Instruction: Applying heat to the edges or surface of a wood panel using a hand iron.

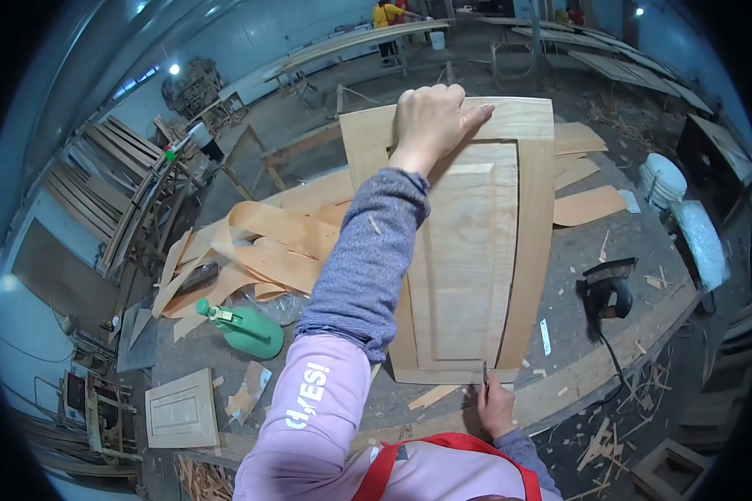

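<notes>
Pale wood door stood on its end, with edge work seemingly unfinished

Pale wood made up the door panel [472, 250], which stood tilted at the near middle of the bench [576, 259], its wide top raised and its narrow-looking foot low, close to the person's body. The frame and the raised centre were already together as one piece, with a dark line running between the centre and the right side of the frame. What remained seemed to be trimming or tidying along the edges: a thin tool [485, 372] was at the bottom rail, and no finish could be made out on the face. Whether the back was done could not be told.

Loose veneer strips [288, 234] lay heaped at the far left, and more veneer sheets [589, 206] lay beyond the door on the right, so material was at hand. An iron [612, 292] rested unused on the right, a green spray bottle [253, 332] stood on the left, and a smaller panel [184, 409] lay at the near left.

The left arm reached far forward, the left hand [437, 123] clasped over the top edge, knuckles up, thumb pointing right. The right hand [496, 407] was low and near the body, fingers closed around the tool, which pointed up at the bottom rail.
</notes>
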Demonstrator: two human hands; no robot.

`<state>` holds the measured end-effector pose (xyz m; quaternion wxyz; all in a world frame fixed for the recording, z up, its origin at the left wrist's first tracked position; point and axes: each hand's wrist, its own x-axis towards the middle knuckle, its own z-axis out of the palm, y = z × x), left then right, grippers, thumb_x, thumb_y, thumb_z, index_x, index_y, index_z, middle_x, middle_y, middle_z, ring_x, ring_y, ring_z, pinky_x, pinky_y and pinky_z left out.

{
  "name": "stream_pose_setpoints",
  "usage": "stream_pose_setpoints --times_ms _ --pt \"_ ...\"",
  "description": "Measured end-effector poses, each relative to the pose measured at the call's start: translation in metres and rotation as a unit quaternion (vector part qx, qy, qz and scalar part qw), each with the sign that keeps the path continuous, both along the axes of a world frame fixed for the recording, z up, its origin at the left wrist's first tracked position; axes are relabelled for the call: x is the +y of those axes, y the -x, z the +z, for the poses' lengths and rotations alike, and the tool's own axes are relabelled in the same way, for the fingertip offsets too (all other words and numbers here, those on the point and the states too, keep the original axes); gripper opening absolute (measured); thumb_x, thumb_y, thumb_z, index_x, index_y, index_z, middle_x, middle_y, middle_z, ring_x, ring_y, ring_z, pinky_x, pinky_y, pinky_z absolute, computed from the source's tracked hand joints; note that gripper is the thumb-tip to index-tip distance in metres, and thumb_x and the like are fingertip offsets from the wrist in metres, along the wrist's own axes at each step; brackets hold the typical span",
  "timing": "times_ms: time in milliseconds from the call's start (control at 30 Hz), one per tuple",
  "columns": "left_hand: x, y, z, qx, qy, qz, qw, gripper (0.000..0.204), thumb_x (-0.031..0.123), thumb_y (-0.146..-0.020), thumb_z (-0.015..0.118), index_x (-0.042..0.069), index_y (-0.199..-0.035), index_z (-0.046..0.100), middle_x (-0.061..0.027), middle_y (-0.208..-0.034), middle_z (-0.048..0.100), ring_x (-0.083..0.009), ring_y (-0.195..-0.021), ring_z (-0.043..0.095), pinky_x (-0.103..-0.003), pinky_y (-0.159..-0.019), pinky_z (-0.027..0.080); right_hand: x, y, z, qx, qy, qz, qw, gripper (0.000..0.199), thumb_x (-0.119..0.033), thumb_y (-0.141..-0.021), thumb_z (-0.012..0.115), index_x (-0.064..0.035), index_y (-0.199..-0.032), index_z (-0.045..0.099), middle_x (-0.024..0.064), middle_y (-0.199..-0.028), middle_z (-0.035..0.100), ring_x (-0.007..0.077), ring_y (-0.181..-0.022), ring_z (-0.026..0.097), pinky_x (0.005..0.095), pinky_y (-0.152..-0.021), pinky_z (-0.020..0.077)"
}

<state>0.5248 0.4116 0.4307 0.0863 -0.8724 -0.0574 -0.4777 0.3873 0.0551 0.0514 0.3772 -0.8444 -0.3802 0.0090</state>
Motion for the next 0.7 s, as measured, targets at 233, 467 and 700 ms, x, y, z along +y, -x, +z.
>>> stream_pose_setpoints --times_ms 233,467,700 --pt "-0.053 0.048 0.034 -0.048 -0.064 0.001 0.997 0.061 0.064 -0.088 0.057 0.009 -0.063 0.053 -0.0093 -0.062 0.057 -0.0298 -0.061 0.06 -0.042 -0.058 0.046 -0.038 0.024 0.022 0.019 -0.054 0.038 0.998 0.022 -0.013 -0.089 0.065 -0.0032 -0.108 0.06 0.0181 -0.071 0.064 0.0381 -0.062 0.065 0.047 -0.057 0.0506" --pt "-0.103 0.098 0.05 -0.117 -0.129 0.042 0.984 0.055 0.062 -0.089 0.057 0.013 -0.066 0.054 -0.004 -0.062 0.054 -0.024 -0.06 0.058 -0.039 -0.058 0.042 -0.057 0.04 0.041 0.038 -0.073 0.064 0.995 0.026 -0.011 -0.088 0.066 -0.002 -0.112 0.059 0.0182 -0.072 0.065 0.0378 -0.062 0.065 0.0467 -0.057 0.051" --pt "-0.137 0.148 0.06 -0.105 -0.087 0.017 0.99 0.05 0.059 -0.087 0.06 0.012 -0.072 0.059 -0.0049 -0.07 0.058 -0.0221 -0.07 0.059 -0.039 -0.063 0.042 -0.062 0.085 0.048 -0.026 -0.067 0.045 0.996 0.024 -0.011 -0.088 0.067 -0.0029 -0.11 0.061 0.0173 -0.068 0.063 0.0365 -0.06 0.065 0.0457 -0.055 0.05"
